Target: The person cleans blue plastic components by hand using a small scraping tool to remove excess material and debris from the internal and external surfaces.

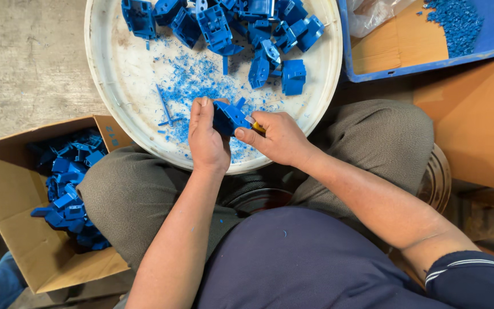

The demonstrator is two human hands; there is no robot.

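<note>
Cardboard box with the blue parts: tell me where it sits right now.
In the head view the cardboard box sits open on the floor at lower left, beside the person's left knee and just below the round white tray.

Round white tray (115, 86): near-left part open, just shavings; far half blocked by piled blue plastic parts (241, 28).

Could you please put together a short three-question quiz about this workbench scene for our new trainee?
1. True or false: the left hand grips a blue plastic part.
2. What does the right hand hold? A) a yellow-handled tool B) a brush C) a cloth
3. Where do the blue parts at the person's left lie?

Key
1. True.
2. A; its tip meets the part.
3. In the cardboard box; others are piled on the white round tray.
</note>
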